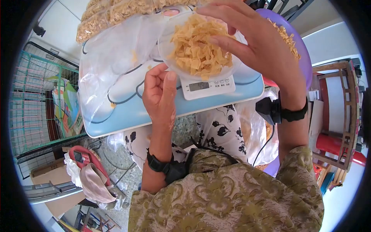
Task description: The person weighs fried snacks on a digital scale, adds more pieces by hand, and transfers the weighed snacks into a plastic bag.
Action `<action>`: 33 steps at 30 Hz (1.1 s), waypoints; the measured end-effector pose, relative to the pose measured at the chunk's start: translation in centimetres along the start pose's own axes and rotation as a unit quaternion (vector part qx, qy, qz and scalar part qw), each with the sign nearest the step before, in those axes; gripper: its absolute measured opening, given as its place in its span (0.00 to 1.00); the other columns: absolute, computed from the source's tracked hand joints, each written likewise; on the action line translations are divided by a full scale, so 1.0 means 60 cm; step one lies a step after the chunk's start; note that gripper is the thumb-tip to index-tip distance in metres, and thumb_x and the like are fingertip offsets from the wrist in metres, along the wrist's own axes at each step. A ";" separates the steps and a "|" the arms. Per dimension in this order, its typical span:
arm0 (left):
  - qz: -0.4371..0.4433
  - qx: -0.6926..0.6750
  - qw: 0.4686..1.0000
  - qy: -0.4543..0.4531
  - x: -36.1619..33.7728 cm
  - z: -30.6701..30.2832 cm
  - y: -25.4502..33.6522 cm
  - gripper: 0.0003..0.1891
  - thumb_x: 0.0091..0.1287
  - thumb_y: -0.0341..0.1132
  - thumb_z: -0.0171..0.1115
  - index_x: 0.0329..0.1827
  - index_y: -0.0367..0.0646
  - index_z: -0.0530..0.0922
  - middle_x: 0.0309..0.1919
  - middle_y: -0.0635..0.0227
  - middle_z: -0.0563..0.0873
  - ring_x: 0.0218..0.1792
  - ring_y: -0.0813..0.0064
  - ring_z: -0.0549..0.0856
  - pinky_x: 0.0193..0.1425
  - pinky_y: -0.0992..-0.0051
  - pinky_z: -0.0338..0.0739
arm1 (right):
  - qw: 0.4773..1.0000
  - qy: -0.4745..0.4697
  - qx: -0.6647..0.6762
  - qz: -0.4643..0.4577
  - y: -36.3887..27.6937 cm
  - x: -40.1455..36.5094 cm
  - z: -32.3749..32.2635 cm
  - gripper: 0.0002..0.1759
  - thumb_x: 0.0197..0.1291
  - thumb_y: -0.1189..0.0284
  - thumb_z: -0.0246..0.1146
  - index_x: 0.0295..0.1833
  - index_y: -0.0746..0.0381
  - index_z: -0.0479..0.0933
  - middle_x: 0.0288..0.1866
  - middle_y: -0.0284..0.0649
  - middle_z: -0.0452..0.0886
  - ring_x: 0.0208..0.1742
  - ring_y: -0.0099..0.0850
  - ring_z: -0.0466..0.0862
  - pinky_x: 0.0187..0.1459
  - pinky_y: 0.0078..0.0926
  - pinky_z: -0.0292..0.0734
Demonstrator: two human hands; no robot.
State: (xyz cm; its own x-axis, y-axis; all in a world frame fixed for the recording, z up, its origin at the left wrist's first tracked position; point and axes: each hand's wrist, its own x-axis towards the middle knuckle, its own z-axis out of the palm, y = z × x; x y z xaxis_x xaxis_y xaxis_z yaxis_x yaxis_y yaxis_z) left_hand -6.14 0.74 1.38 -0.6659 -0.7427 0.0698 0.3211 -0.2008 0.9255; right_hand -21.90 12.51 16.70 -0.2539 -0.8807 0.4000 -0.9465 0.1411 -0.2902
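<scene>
A translucent white bowl heaped with pale yellow dried flakes sits on a white digital scale. Digits show on the scale's display, too blurred to read surely. Over the bowl's right side is my right hand, fingers apart and thumb at the edge of the heap; I see nothing held in it. My left hand is beside the bowl's lower left rim, fingers curled in and thumb pointing up, with nothing visible inside. Clear plastic bags lie flat on the table to its left.
The small blue-and-white table stands before my knees. Filled bags of flakes lie along its far edge. A purple basin with more flakes is at the right. A wire cage stands left, near a red stool with a phone and cloth.
</scene>
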 end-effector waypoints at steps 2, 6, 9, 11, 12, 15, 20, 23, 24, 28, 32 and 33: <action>0.011 0.008 1.000 -0.006 0.001 0.000 0.000 0.15 0.75 0.37 0.59 0.56 0.35 0.73 0.25 0.76 0.73 0.24 0.87 0.68 0.28 0.85 0.61 | 0.999 -0.041 -0.018 0.012 -0.003 0.010 -0.002 0.21 0.63 0.68 0.66 0.59 0.63 0.76 0.53 0.44 0.80 0.51 0.42 0.83 0.50 0.34 0.79; 0.006 0.012 1.000 -0.003 0.001 -0.002 -0.002 0.15 0.75 0.37 0.59 0.56 0.35 0.73 0.24 0.75 0.73 0.24 0.87 0.69 0.27 0.85 0.61 | 0.997 -0.067 -0.032 0.014 -0.012 0.023 0.003 0.20 0.65 0.65 0.63 0.58 0.65 0.76 0.51 0.47 0.79 0.49 0.45 0.82 0.48 0.37 0.78; 0.013 0.001 1.000 -0.003 0.002 0.000 -0.003 0.15 0.75 0.38 0.59 0.56 0.35 0.74 0.24 0.75 0.73 0.24 0.87 0.69 0.27 0.85 0.61 | 0.993 -0.111 -0.034 0.024 0.011 0.025 0.015 0.19 0.64 0.67 0.64 0.57 0.65 0.76 0.49 0.49 0.80 0.48 0.47 0.82 0.46 0.38 0.78; 0.021 0.007 1.000 -0.005 0.002 -0.001 -0.005 0.15 0.75 0.38 0.59 0.56 0.35 0.74 0.24 0.75 0.74 0.24 0.87 0.69 0.27 0.85 0.61 | 0.991 -0.123 -0.029 0.032 0.013 0.023 0.021 0.18 0.63 0.68 0.64 0.56 0.64 0.76 0.48 0.49 0.80 0.47 0.47 0.82 0.46 0.39 0.77; 0.019 0.008 1.000 -0.005 0.001 -0.001 -0.005 0.15 0.75 0.38 0.59 0.56 0.35 0.74 0.24 0.75 0.74 0.24 0.87 0.69 0.27 0.85 0.61 | 0.992 -0.116 -0.024 0.037 0.007 0.022 0.020 0.17 0.63 0.69 0.63 0.55 0.65 0.77 0.46 0.49 0.80 0.47 0.47 0.82 0.46 0.39 0.77; 0.018 0.018 1.000 -0.004 0.001 -0.001 -0.004 0.16 0.75 0.39 0.59 0.56 0.35 0.74 0.24 0.75 0.74 0.24 0.87 0.69 0.27 0.85 0.61 | 0.992 -0.117 -0.021 0.048 0.004 0.024 0.019 0.15 0.62 0.71 0.63 0.53 0.65 0.76 0.44 0.48 0.80 0.46 0.46 0.82 0.46 0.38 0.77; 0.006 -0.031 0.999 -0.011 0.000 -0.007 -0.009 0.17 0.72 0.34 0.64 0.58 0.34 0.74 0.31 0.78 0.77 0.27 0.92 0.68 0.29 0.89 0.60 | 0.994 -0.101 -0.040 0.032 0.004 0.019 0.025 0.17 0.61 0.72 0.63 0.55 0.64 0.75 0.43 0.46 0.77 0.45 0.46 0.82 0.46 0.38 0.77; 0.017 0.033 0.999 -0.001 -0.001 0.000 0.000 0.17 0.75 0.40 0.59 0.57 0.34 0.74 0.25 0.74 0.75 0.24 0.87 0.69 0.28 0.85 0.62 | 0.998 -0.057 -0.007 0.001 0.005 0.017 0.028 0.19 0.61 0.73 0.62 0.58 0.64 0.74 0.45 0.46 0.77 0.44 0.46 0.81 0.46 0.38 0.76; 0.015 0.034 0.999 -0.002 -0.001 0.001 0.000 0.17 0.75 0.40 0.59 0.57 0.34 0.74 0.25 0.74 0.75 0.24 0.87 0.69 0.28 0.85 0.62 | 0.997 -0.070 -0.007 -0.013 0.008 0.017 0.028 0.19 0.61 0.74 0.62 0.58 0.64 0.75 0.45 0.46 0.77 0.44 0.46 0.81 0.46 0.38 0.76; 0.024 0.028 0.999 0.000 0.000 0.001 -0.001 0.18 0.75 0.41 0.59 0.56 0.34 0.74 0.25 0.74 0.75 0.25 0.87 0.70 0.28 0.85 0.62 | 0.992 -0.117 -0.033 0.024 0.011 0.019 0.030 0.15 0.60 0.75 0.61 0.53 0.64 0.77 0.44 0.46 0.78 0.43 0.45 0.82 0.46 0.38 0.77; 0.021 0.033 0.999 -0.006 0.000 0.001 0.002 0.18 0.75 0.41 0.59 0.57 0.34 0.74 0.26 0.74 0.75 0.25 0.87 0.70 0.28 0.85 0.63 | 0.998 -0.069 -0.015 -0.001 0.007 0.020 0.030 0.10 0.60 0.75 0.61 0.47 0.65 0.79 0.40 0.45 0.80 0.41 0.44 0.83 0.43 0.38 0.77; 0.021 0.033 0.999 -0.005 0.000 0.001 0.002 0.18 0.75 0.41 0.59 0.57 0.34 0.74 0.26 0.74 0.75 0.25 0.87 0.70 0.28 0.85 0.63 | 0.999 -0.049 -0.021 -0.009 0.003 0.021 0.027 0.09 0.59 0.76 0.62 0.45 0.64 0.79 0.38 0.43 0.80 0.39 0.44 0.83 0.41 0.37 0.77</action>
State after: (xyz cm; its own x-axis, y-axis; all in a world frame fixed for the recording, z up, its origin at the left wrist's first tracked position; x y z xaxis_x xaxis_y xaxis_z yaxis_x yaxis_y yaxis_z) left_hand -6.13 0.75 1.50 -0.6605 -0.7424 0.1122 0.3032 -0.1270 0.9444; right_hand -22.08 10.69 15.72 -0.2188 -0.9226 0.3177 -0.9588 0.1428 -0.2457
